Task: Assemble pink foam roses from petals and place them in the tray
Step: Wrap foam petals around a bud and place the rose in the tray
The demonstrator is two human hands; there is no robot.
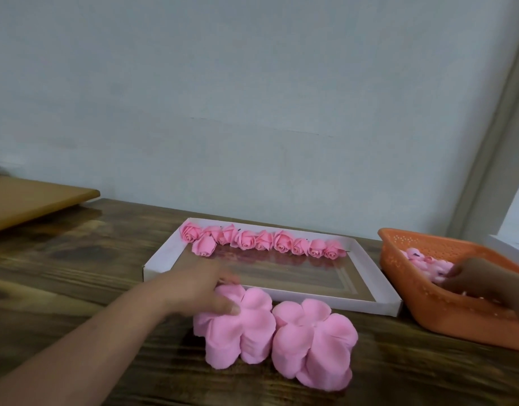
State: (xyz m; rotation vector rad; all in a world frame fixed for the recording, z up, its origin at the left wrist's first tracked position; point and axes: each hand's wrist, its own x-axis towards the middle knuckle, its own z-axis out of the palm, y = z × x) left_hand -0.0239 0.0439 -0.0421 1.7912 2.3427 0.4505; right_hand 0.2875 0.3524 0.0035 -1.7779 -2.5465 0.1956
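Two stacks of pink foam petals stand on the wooden table, a left stack (237, 326) and a right stack (314, 344). My left hand (199, 285) rests on top of the left stack, thumb on the top petal and fingers curled at its far edge. A white tray (284, 294) behind the stacks holds a row of several finished pink roses (264, 240) along its far side. My right hand (469, 276) reaches into the orange basket (428, 306) among pink rose buds (419, 257); its fingertips are hidden.
A light wooden board (32, 203) lies at the far left of the dark wooden table (76, 273). A pale wall rises right behind the tray. A white object (510, 244) peeks out behind the basket at the right edge.
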